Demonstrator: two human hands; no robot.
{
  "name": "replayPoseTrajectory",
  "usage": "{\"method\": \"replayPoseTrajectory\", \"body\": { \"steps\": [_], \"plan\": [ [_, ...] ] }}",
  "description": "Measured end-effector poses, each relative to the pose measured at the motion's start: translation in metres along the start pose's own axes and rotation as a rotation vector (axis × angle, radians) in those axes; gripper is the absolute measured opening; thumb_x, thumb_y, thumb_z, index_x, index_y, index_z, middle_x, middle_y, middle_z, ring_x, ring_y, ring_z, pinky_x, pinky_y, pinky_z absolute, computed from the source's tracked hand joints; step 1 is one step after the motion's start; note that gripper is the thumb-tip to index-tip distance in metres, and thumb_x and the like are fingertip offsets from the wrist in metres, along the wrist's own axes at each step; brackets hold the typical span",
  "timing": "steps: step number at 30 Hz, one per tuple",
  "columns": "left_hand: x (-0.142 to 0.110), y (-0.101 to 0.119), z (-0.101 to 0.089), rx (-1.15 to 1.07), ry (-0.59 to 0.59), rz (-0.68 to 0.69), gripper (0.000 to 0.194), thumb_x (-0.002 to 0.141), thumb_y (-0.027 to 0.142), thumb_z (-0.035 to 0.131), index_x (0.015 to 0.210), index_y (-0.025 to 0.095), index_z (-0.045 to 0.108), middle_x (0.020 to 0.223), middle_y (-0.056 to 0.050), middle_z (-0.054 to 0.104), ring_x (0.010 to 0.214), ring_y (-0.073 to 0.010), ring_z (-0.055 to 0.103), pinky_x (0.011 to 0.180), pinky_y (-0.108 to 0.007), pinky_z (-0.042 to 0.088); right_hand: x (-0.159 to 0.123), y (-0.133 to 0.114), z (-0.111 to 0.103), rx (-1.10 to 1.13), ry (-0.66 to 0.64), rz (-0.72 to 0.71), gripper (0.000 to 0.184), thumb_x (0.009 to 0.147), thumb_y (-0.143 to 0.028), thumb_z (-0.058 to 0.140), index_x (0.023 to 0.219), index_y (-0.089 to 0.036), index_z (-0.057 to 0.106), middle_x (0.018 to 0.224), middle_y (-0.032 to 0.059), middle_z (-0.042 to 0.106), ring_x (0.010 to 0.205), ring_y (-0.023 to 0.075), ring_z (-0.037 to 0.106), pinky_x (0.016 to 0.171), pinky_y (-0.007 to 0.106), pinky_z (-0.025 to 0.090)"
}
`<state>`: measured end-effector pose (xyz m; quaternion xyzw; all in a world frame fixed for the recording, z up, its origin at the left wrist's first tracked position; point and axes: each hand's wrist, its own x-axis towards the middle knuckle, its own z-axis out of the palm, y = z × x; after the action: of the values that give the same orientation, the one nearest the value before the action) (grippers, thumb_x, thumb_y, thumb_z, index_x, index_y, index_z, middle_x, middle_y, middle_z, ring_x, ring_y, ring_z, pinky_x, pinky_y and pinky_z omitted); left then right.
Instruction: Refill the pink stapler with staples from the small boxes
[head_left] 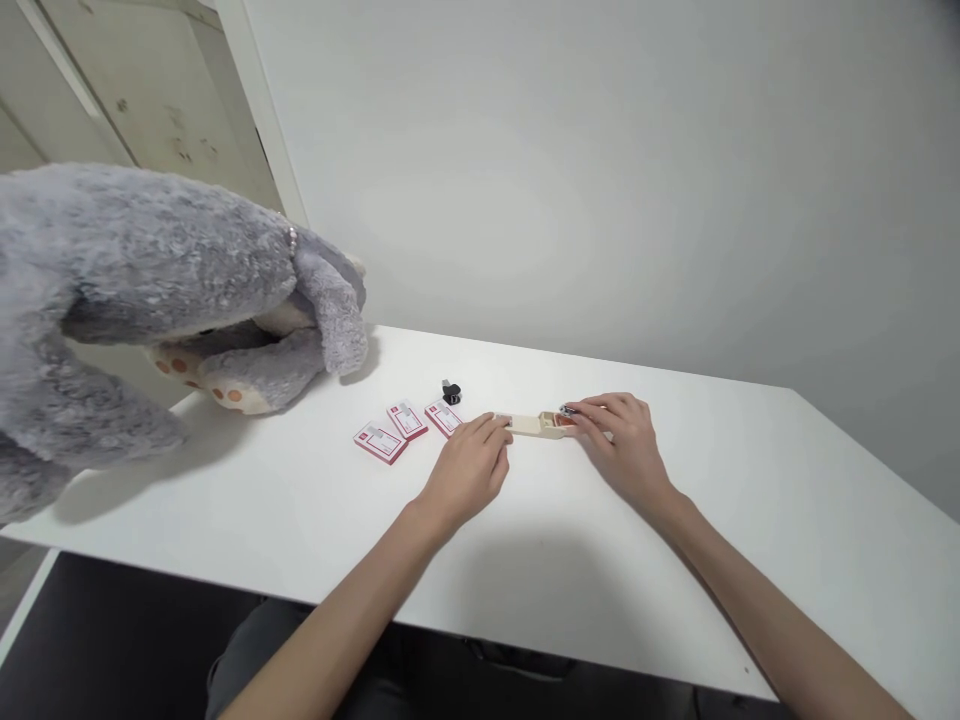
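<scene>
A long, narrow cream-coloured plastic object (527,425) lies across the white table, with open recesses near its right part and a bit of orange-red inside. My left hand (469,465) is closed on its left end, fingertips over the edge. At the right end, my right hand (624,445) is closed, with thumb and fingers together around a small silver-and-dark piece (568,410); the fingers hide most of it. Close to my left hand lies a red-and-white box (442,417), partly covered by the hand.
Two more red-and-white boxes (380,441) (407,419) lie farther left. A small black item (451,392) sits behind them. A large grey plush toy (180,260) takes up the left side. The white table (570,560) meets a pale wall (562,180) at the back.
</scene>
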<state>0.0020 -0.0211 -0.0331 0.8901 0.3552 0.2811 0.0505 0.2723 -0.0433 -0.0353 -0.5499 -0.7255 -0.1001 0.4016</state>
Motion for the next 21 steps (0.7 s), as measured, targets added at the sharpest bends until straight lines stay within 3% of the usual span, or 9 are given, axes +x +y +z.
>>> {"method": "replayPoseTrajectory", "body": {
  "steps": [6, 9, 12, 16, 21],
  "plan": [
    [0.000, 0.000, -0.001, -0.002, -0.003, -0.014, 0.022, 0.101, 0.013, 0.050, 0.112, 0.020, 0.068, 0.142, -0.010, 0.070, 0.139, -0.0308, 0.060, 0.111, -0.053, 0.054, -0.001, 0.005, 0.003, 0.018, 0.013, 0.031, 0.028, 0.101, -0.039, 0.066, 0.128, -0.029, 0.068, 0.115, 0.0074, 0.077, 0.107, 0.0306, 0.067, 0.108, 0.056, 0.041],
    [0.000, 0.001, -0.001, 0.001, -0.005, -0.023, 0.024, 0.101, 0.012, 0.049, 0.113, 0.020, 0.068, 0.143, -0.010, 0.070, 0.139, -0.0307, 0.060, 0.110, -0.053, 0.055, 0.000, 0.004, 0.001, 0.063, 0.041, 0.139, 0.044, 0.095, -0.048, 0.073, 0.134, -0.028, 0.063, 0.132, 0.0126, 0.069, 0.124, 0.0360, 0.061, 0.110, 0.060, 0.043],
    [0.000, 0.001, -0.001, 0.003, -0.008, -0.027, 0.025, 0.101, 0.012, 0.048, 0.113, 0.019, 0.068, 0.143, -0.011, 0.069, 0.139, -0.0312, 0.061, 0.111, -0.054, 0.054, 0.000, 0.004, 0.000, 0.242, 0.080, 0.373, 0.060, 0.091, -0.056, 0.075, 0.141, -0.028, 0.058, 0.149, 0.0173, 0.052, 0.137, 0.0379, 0.054, 0.102, 0.057, 0.055],
    [0.000, 0.002, -0.002, 0.004, -0.013, -0.019, 0.025, 0.101, 0.013, 0.048, 0.113, 0.020, 0.069, 0.143, -0.012, 0.070, 0.139, -0.0312, 0.061, 0.110, -0.054, 0.055, 0.000, 0.013, 0.007, 0.628, 0.080, 0.684, 0.062, 0.093, -0.064, 0.070, 0.144, -0.035, 0.049, 0.149, 0.0140, 0.046, 0.124, 0.0322, 0.067, 0.099, 0.055, 0.062],
    [-0.002, 0.002, -0.002, 0.028, -0.031, -0.010, 0.025, 0.101, 0.012, 0.049, 0.115, 0.020, 0.068, 0.146, -0.011, 0.067, 0.142, -0.0315, 0.058, 0.113, -0.054, 0.053, 0.000, 0.017, 0.011, 0.867, 0.042, 0.639, 0.062, 0.099, -0.066, 0.060, 0.150, -0.049, 0.029, 0.158, 0.0079, 0.040, 0.135, 0.0292, 0.064, 0.107, 0.053, 0.061]
  ]
}}
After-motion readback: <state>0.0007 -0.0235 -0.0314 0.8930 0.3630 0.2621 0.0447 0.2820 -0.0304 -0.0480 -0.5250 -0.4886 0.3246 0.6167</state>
